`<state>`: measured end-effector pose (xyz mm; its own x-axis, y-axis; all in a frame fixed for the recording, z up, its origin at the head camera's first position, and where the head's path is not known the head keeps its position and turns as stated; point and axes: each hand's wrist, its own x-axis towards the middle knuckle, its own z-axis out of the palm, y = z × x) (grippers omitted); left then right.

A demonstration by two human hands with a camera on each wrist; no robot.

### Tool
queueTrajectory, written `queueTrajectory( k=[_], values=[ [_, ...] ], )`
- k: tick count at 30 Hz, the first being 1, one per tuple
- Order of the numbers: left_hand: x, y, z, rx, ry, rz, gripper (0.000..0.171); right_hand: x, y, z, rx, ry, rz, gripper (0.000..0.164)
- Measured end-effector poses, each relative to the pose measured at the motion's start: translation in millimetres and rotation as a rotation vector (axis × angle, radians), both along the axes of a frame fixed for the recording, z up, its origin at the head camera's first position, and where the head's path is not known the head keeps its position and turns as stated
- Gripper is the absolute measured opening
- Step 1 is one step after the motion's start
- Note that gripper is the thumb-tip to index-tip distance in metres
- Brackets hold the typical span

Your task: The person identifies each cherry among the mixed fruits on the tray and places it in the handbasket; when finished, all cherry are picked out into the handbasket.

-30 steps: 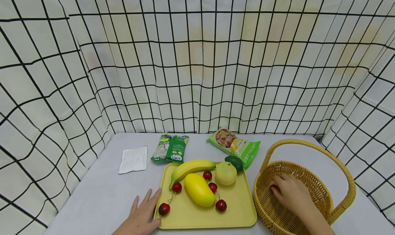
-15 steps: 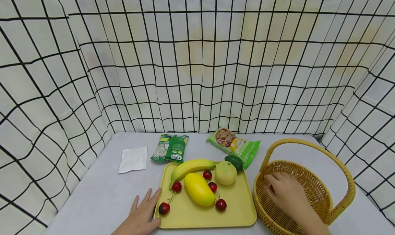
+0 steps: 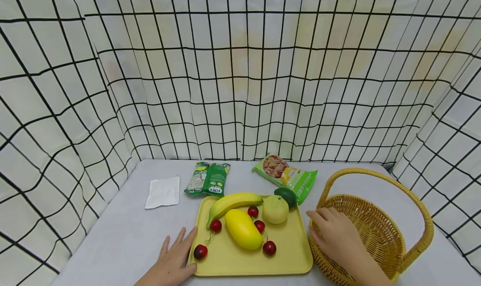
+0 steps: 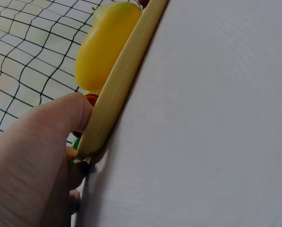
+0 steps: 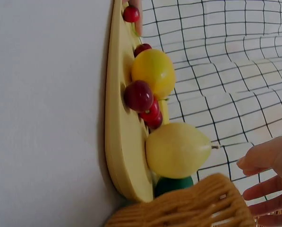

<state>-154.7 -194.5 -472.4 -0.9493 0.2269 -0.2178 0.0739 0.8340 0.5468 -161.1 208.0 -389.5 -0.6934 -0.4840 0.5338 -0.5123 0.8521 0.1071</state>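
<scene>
In the head view, my right hand (image 3: pixel 332 232) is over the left rim of the wicker basket (image 3: pixel 391 231), its fingers toward the tray. The right wrist view shows daylight between its thumb (image 5: pixel 256 158) and fingers, with nothing visible there. My left hand (image 3: pixel 170 259) lies with fingers spread and straight against the left edge of the yellow tray (image 3: pixel 293 265), the thumb at its near corner. On the tray lie a banana (image 3: pixel 233 201), a yellow mango (image 3: pixel 243 231), a pale yellow-green pear (image 3: pixel 275 209), a dark green oval fruit (image 3: pixel 287 197) and several red cherries (image 3: pixel 269 248).
Behind the tray lie a green packet (image 3: pixel 208 178) and a green snack bag (image 3: pixel 285 177) with a food picture. A white square sheet (image 3: pixel 163 192) is at the left. The basket handle (image 3: pixel 417 202) arches high. Grid-patterned cloth walls (image 3: pixel 240 89) enclose the table.
My right hand has moved left from inside the basket to its left rim. The dark red thing seen at its fingers earlier no longer shows. My left hand has stayed put.
</scene>
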Motion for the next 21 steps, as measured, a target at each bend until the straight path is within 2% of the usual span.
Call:
queueTrajectory(
  k=[12,21],
  values=[
    [-0.1,-1.2,-1.4,-0.004,0.018,-0.012,0.086,-2.5,-29.0,-8.2,0.023,-0.084,0.024,0.034],
    [-0.3,-1.7,-1.0,0.006,0.016,-0.016,0.086,-5.4,-43.5,-13.5,0.039,-0.046,0.074,0.031]
  ],
)
